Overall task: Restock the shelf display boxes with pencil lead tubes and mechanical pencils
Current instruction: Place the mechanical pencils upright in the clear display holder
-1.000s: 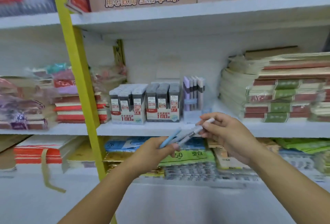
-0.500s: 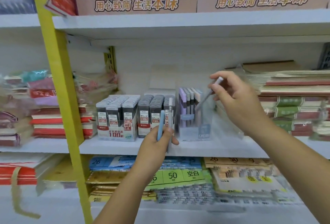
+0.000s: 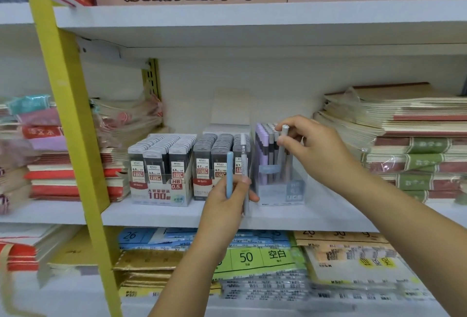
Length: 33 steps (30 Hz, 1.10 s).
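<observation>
The right hand (image 3: pixel 316 150) is up at the clear pencil box (image 3: pixel 280 194), and a capped pencil (image 3: pixel 284 130) is pinched upright between its thumb and forefinger. The white cap is at the top and the lower end is down among the lilac and grey pencils standing in that box. Whether its tip is resting on the bottom cannot be told, as the box's front label hides it. Lower and just to the left, the left hand (image 3: pixel 225 200) is curled round two more pencils, both held upright. A blue pencil (image 3: pixel 229 172) is gripped on the outer side and a pale pencil (image 3: pixel 243 162) beside it, the latter's tip poking out below the fist. These two are held in front of the 0.7 box (image 3: pixel 203 187), which is packed with grey-topped lead tubes. Beside that, the 0.5 box (image 3: pixel 161 194) is seen, likewise full, and touching its neighbour. All three boxes are lined up on the white shelf (image 3: pixel 156 217), with the pencil box at the right end of the row. A yellow post (image 3: pixel 70 119) is seen leaning across the left side. Notebooks (image 3: pixel 409 144) are stacked well to the right of the hands, and more wrapped stationery is piled on the left, blurred.
</observation>
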Each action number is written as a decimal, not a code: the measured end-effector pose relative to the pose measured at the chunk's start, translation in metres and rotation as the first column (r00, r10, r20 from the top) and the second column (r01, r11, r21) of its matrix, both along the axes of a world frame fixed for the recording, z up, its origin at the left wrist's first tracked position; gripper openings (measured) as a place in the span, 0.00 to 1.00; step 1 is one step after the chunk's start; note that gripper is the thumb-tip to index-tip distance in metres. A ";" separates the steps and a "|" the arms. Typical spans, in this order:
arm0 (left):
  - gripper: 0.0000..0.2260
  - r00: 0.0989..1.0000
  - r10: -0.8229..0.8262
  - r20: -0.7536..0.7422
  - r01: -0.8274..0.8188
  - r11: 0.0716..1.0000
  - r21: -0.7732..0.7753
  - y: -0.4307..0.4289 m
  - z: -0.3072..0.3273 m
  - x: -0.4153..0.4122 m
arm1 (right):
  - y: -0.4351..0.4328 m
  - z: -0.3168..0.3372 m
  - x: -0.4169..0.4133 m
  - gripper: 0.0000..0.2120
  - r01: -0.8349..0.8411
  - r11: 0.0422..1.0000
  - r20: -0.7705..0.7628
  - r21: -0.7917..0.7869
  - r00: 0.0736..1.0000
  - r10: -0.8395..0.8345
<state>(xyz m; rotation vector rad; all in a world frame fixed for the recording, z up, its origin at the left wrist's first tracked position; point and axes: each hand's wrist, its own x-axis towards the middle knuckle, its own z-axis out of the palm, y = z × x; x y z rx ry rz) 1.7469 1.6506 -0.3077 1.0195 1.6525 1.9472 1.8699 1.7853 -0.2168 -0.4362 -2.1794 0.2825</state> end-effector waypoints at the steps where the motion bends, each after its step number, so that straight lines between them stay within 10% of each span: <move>1: 0.11 1.000 0.002 -0.002 -0.002 1.000 0.000 0.000 0.000 -0.001 | 0.000 0.000 -0.001 0.07 0.006 1.000 0.000 0.001 1.000 -0.006; 16: 0.11 0.991 -0.124 0.042 0.123 0.992 0.033 -0.009 0.007 -0.001 | 0.009 -0.020 -0.015 0.10 0.276 0.947 -0.099 0.162 0.960 -0.262; 21: 0.10 0.981 -0.192 -0.005 0.192 0.981 0.015 -0.013 0.022 -0.003 | -0.018 -0.016 -0.005 0.12 -0.107 0.987 -0.279 -0.122 0.958 0.069; 24: 0.09 0.970 -0.228 -0.085 0.227 0.974 -0.020 -0.009 0.033 -0.005 | -0.034 -0.008 -0.003 0.15 -0.406 0.844 -0.362 -0.351 0.890 0.278; 33: 0.08 0.956 -0.283 -0.082 0.278 0.958 -0.070 -0.006 0.033 -0.018 | -0.029 -0.002 0.003 0.10 -0.498 0.790 -0.553 -0.357 0.794 0.251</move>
